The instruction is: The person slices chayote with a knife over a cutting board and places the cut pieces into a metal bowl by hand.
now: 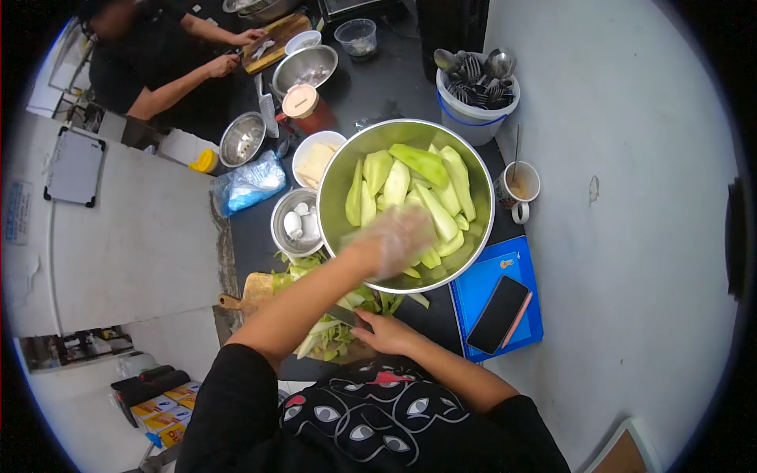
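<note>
A large steel bowl (485,206) holds many pale green peeled vegetable pieces (396,183). Over the bowl's near left part is my left hand (400,240), in a clear glove and smeared by motion; its fingers and anything in them cannot be made out. Below the bowl, my right hand (383,331) is closed on a knife (344,315), whose blade points left over green peelings and cut pieces (327,340). These lie on a wooden board (256,290), partly hidden by my left forearm.
Left of the bowl stand a small steel bowl (277,229) with white eggs, a white bowl (299,162) and a red jug (314,118). At right are a mug (528,185), a blue folder (471,296) and a phone (498,314). Another person (150,59) cuts food at upper left.
</note>
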Tool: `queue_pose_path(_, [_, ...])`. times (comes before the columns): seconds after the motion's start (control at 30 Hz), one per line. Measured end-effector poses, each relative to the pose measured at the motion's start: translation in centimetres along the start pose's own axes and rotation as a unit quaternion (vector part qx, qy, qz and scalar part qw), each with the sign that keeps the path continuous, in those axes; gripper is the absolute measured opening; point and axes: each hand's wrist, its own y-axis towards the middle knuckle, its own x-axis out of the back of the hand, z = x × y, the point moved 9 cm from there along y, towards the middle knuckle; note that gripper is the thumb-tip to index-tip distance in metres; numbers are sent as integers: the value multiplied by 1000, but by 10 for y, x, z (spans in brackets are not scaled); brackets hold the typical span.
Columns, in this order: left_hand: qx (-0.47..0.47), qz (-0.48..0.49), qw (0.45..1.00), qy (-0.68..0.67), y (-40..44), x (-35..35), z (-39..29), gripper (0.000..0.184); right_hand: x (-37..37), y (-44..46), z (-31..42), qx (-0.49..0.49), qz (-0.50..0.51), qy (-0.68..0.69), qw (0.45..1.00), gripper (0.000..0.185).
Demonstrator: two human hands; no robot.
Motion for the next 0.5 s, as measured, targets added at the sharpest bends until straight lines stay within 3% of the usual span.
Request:
queue_pose_path(0.03, [-21, 23, 999, -7, 6, -16, -17, 43, -1, 0, 1, -6, 5, -10, 1000, 59])
queue_pose_path(0.13, [40, 73, 994, 66, 23, -49, -24, 31, 2, -5, 6, -3, 17, 11, 1000, 61])
queue_pose_path(0.17, [47, -53, 994, 83, 23, -35, -28, 20, 1, -4, 3, -2, 11, 7, 1000, 61])
queue_pose_path(0.27, [81, 35, 996, -25, 28, -44, -25, 17, -5, -1, -3, 6, 3, 1, 1000, 62])
queue_pose_path(0.37, [46, 94, 994, -9, 29, -33, -11, 15, 2, -4, 1, 12, -9, 5, 1000, 61])
queue_pose_path(0.43, [143, 4, 989, -40, 15, -6, 30, 22, 7, -10, 1, 18, -18, 13, 1000, 59])
queue_pose_path(0.47, [176, -150, 965, -125, -3, 8, 59, 23, 9, -13, 1, 13, -14, 24, 1000, 58])
queue_pose_path(0.5, [221, -197, 948, -122, -18, 32, 72, 31, 11, -15, 2, 8, -9, 33, 999, 57])
